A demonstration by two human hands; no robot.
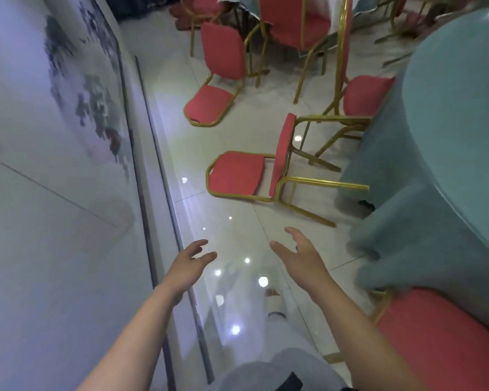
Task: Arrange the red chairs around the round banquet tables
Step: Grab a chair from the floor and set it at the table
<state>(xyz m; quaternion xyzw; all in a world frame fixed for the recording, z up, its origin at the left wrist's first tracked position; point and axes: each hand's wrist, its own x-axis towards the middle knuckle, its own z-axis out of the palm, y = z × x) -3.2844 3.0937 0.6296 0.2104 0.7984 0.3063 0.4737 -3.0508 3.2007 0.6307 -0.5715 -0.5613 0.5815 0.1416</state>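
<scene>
A red chair with a gold frame lies tipped on its back on the tiled floor, legs pointing toward the round table in a teal cloth on the right. Farther off, a second tipped red chair lies on the floor. A third red chair stands against the table, and a fourth is tucked in at the lower right. My left hand and my right hand are stretched forward, fingers relaxed, holding nothing, a short way before the nearest tipped chair.
A glossy wall with a floral mural runs along the left. More red chairs crowd another table at the back. The shiny floor forms a narrow aisle between wall and table. My leg in light trousers shows below.
</scene>
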